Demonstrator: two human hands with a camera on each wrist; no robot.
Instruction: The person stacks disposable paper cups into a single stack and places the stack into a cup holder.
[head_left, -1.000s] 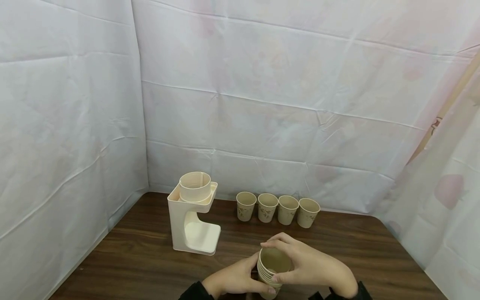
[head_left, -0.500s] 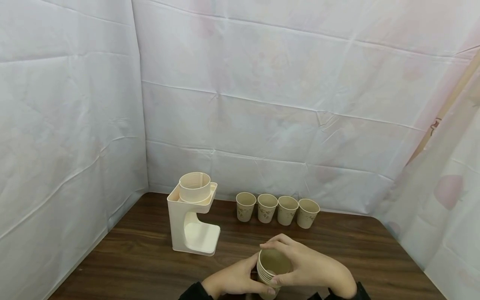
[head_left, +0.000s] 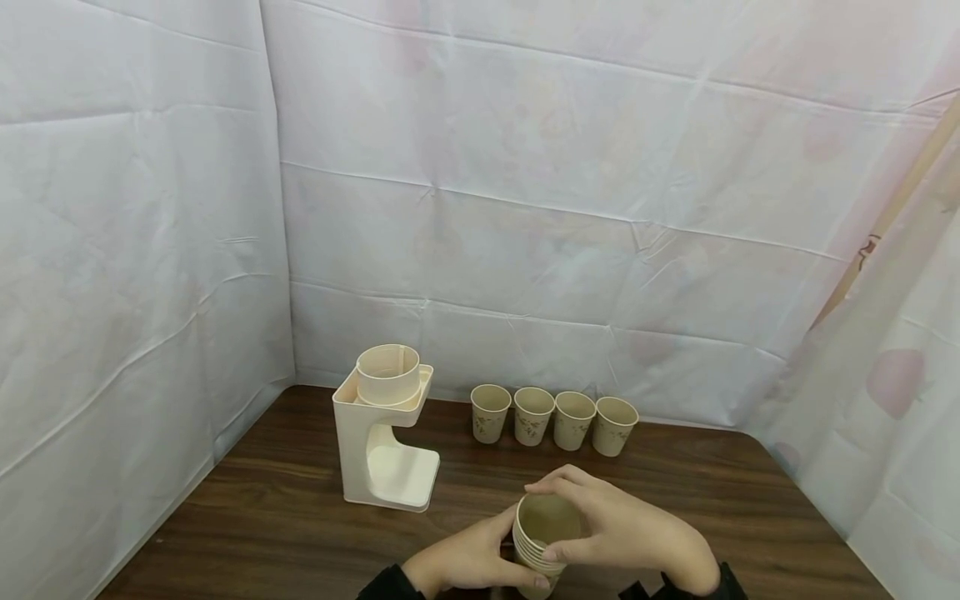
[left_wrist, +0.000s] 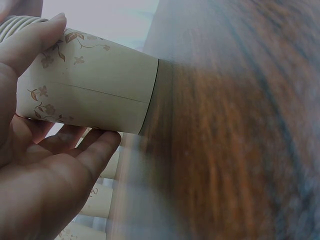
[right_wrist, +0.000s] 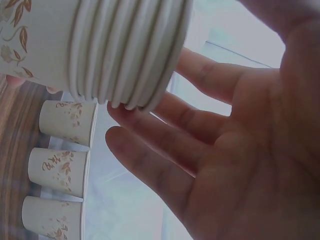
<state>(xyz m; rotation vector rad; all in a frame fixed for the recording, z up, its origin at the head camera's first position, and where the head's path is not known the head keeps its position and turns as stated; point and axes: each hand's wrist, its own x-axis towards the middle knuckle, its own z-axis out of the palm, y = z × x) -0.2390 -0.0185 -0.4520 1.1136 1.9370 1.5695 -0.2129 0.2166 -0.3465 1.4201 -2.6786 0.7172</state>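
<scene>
Nested paper cups with brown floral print form a stack (head_left: 529, 552) near the table's front edge, mouths facing up. My left hand (head_left: 474, 553) grips the stack low on its side; in the left wrist view its thumb and fingers wrap round the printed bottom cup (left_wrist: 100, 80). The base of that cup is at the tabletop. My right hand (head_left: 626, 533) spans the top, thumb on the near side of the rims and fingers at the far side. In the right wrist view, its fingertips (right_wrist: 120, 142) are at and beside the several stacked rims (right_wrist: 125, 55).
A cream stand (head_left: 356, 450) with a round open holder (head_left: 388, 379) on top and a flat foot stands left of the hands. Several single paper cups (head_left: 534, 417) line up upright at the back of the wooden table (head_left: 247, 533). White cloth (head_left: 480, 242) hangs behind.
Almost nothing differs. Both hands stay on the cup stack, with only a very slight shift of the right hand; the stand and the row of cups are where they were.
</scene>
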